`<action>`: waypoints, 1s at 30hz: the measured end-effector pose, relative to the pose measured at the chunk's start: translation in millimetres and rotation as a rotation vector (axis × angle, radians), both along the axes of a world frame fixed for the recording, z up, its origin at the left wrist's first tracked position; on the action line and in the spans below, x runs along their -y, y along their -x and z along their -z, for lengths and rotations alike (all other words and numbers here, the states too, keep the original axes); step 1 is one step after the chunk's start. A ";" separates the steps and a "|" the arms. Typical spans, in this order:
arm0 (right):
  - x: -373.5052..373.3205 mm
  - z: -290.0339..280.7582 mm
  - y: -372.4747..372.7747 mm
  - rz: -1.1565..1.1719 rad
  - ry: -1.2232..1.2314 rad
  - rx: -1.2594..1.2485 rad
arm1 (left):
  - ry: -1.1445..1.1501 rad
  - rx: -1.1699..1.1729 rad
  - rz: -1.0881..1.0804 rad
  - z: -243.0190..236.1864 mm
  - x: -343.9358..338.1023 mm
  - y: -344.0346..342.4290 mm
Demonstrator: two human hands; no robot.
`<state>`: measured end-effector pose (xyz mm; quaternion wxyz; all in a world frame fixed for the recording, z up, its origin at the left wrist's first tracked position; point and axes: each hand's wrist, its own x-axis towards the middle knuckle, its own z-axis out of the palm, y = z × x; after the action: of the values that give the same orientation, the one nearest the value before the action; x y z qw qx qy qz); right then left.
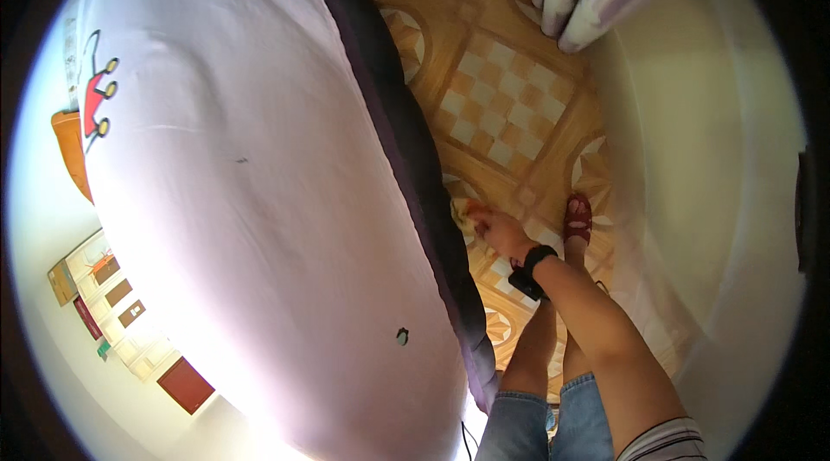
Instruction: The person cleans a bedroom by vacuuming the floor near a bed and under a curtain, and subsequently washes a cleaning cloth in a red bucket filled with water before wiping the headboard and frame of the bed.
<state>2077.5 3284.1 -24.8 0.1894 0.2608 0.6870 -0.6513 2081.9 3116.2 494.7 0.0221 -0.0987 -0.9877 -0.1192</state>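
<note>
Holding a yellowish cloth-like bundle (462,214) in the right hand (503,233), low beside the dark side of the bed (417,167) and over the patterned floor (501,106). Clenched around it, by the look of things, with the fingers (485,220); too blurred to tell the exact grip or the material for certain. Bunched up, probably to fit within a single hand, and held out with the loose part toward the dark side, likely to keep that part clear of the palm. Cannot tell whether touching that side or only near it. Draped on top with a pale sheet (259,184), presumably to cover the bed.

Stretched up and leftward from the lower right with the right forearm, reaching down past the bare knees, back of the hand mostly uppermost. Banded in black at the wrist (539,255), with a boxy black thing (525,284) just beside. Standing in a red sandal (577,217) to the right of the hand, perhaps for balance. Unable to say anything of the left hand, out of view
</note>
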 end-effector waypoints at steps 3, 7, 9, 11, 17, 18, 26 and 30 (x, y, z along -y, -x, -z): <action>-38.2 -7.3 49.9 0.162 -0.030 -0.031 | 0.115 -0.036 0.285 -10.5 -18.6 47.6; -77.6 -25.5 99.3 0.319 0.020 -0.081 | 0.177 0.013 0.512 8.0 -26.3 100.2; -81.4 -21.9 112.1 0.371 0.018 -0.129 | 0.180 0.053 0.540 10.2 -25.9 115.3; -84.5 -17.3 119.6 0.414 0.022 -0.167 | 0.156 0.044 0.562 15.8 -29.7 130.4; -112.6 -6.1 173.2 0.542 0.106 -0.225 | 0.019 0.039 0.541 43.2 -24.3 161.1; -110.4 -11.5 188.3 0.623 0.330 -0.165 | -0.059 0.001 0.531 53.9 -34.4 160.9; -197.0 -11.0 382.9 0.569 -0.210 -0.375 | -0.171 -0.034 0.287 77.8 -83.3 198.9; -213.1 14.1 442.2 0.279 -0.690 -0.341 | -0.159 -0.017 0.275 86.8 -91.7 214.8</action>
<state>1635.4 3497.1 -38.9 -0.1161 0.2881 0.8446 -0.4361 1867.1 3207.9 407.9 0.0218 -0.2319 -0.9521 -0.1982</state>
